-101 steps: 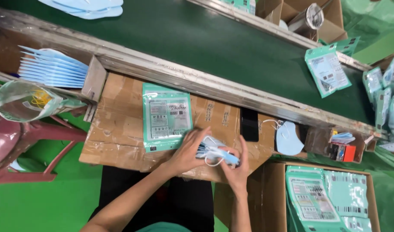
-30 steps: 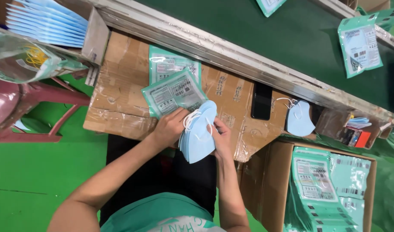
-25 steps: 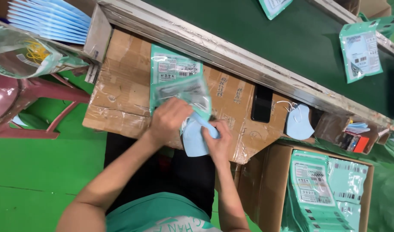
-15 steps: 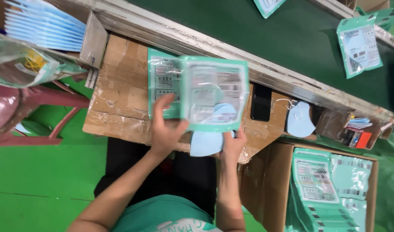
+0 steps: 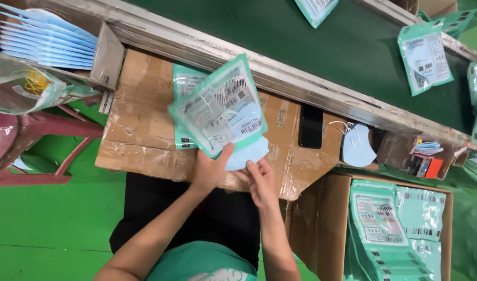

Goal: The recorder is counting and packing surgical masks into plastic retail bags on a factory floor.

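Here the light-blue face mask (image 5: 247, 154) sits part-way into the mouth of the green-edged clear pouch (image 5: 220, 106), its lower edge still outside; the pouch is held tilted above the cardboard work surface (image 5: 139, 130); the left hand (image 5: 211, 169) pinches the pouch's lower edge, thumb on top, and the right hand (image 5: 259, 181) grips the mask's protruding end between fingertips. The risk, as I judge it, is a snag — an ear loop or a corner of the mask catching on the pouch lip and folding over; a thin one-edge pinch could also let the pouch twist or slip. Beneath it lies a second flat pouch (image 5: 185, 112), close enough to get nudged. Further out: a black phone (image 5: 310, 126) and a loose mask (image 5: 357, 144) to the right, a stack of blue masks (image 5: 48, 39) at upper left, filled pouches in a carton (image 5: 397, 226) at lower right — others ride the green belt (image 5: 424, 57) beyond the metal rail (image 5: 280, 83).
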